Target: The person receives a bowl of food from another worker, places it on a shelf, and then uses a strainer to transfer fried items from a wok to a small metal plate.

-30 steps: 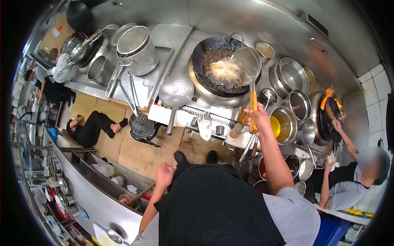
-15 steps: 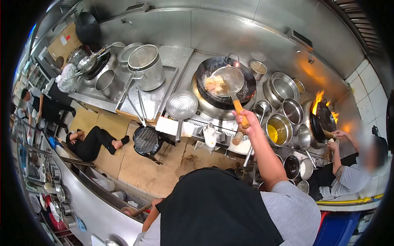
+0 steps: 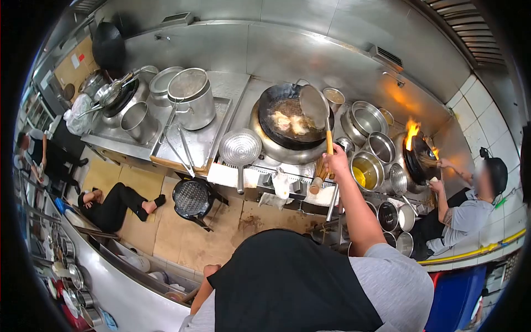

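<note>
My right hand point(image 3: 335, 161) is closed round the wooden handle of a strainer point(image 3: 314, 108). The strainer's round mesh head is over the right side of a black wok point(image 3: 271, 95). Pale pieces of food point(image 3: 290, 122) sit in dark bubbling oil in that wok, left of the mesh. My left hand point(image 3: 211, 270) is low beside my apron at the counter edge, mostly hidden by my body; its fingers cannot be made out.
A perforated ladle point(image 3: 240, 147) and a tall pot point(image 3: 194, 108) stand left of the wok. To the right are a pot of yellow oil point(image 3: 366, 171) and a co-worker point(image 3: 464, 205) at a flaming wok point(image 3: 416, 160). Behind is a black stool point(image 3: 191, 197); another person point(image 3: 116, 208) reclines nearby.
The strainer has moved right and turned more upright, uncovering the food in the wok. The whole view has shifted slightly.
</note>
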Tool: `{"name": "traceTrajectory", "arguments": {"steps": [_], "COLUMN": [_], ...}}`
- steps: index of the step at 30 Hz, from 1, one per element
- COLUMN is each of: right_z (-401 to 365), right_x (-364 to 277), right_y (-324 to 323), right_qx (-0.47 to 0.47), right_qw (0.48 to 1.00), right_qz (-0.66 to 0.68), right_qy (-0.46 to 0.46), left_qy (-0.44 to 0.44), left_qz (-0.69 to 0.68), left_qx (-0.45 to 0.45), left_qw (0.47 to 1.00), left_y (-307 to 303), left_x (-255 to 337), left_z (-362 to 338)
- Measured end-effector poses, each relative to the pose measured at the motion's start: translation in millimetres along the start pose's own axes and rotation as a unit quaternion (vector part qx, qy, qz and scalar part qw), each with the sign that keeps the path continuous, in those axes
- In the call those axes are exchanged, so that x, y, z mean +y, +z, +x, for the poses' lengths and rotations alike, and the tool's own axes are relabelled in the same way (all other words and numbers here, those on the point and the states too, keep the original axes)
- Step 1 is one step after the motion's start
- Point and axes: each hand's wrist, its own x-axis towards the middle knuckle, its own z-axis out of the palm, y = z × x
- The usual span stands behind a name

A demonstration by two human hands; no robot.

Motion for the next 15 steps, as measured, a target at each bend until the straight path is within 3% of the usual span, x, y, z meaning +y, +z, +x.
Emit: {"name": "traceTrajectory", "arguments": {"steps": [2,4,6,8,9,10,12,15], "right_z": [-8,-9,-17,-26,-12,-16,-23,-32], "right_x": [0,6,-7,-24,-11,-5,-10,-22], "right_y": [0,0,0,5,6,8,17,11], "right_qx": [0.009,-0.002,-0.012,-0.075,-0.109,-0.106,-0.11,-0.112], "right_qw": [1.0,0.99,0.996,0.997,0.994,0.994,0.994,0.993], "right_qz": [-0.008,-0.107,-0.055,0.023,-0.019,-0.014,-0.023,-0.043], "right_qy": [-0.009,-0.088,-0.069,0.014,-0.006,-0.001,0.002,0.008], "left_qy": [-0.01,0.001,0.013,-0.015,0.093,0.096,0.131,0.114], "left_qz": [0.012,-0.012,-0.037,-0.108,-0.169,-0.165,-0.028,0.028], "left_qx": [0.041,0.043,0.044,0.096,0.138,0.132,0.114,0.062], "left_qw": [0.999,0.999,0.998,0.989,0.971,0.973,0.984,0.991], "left_y": [7,-26,-36,-18,-43,-52,-61,-59], "left_x": [-12,-1,-2,-20,-11,-6,-4,-6], "left_z": [-4,-12,-12,-18,-15,-15,-9,-2]}}
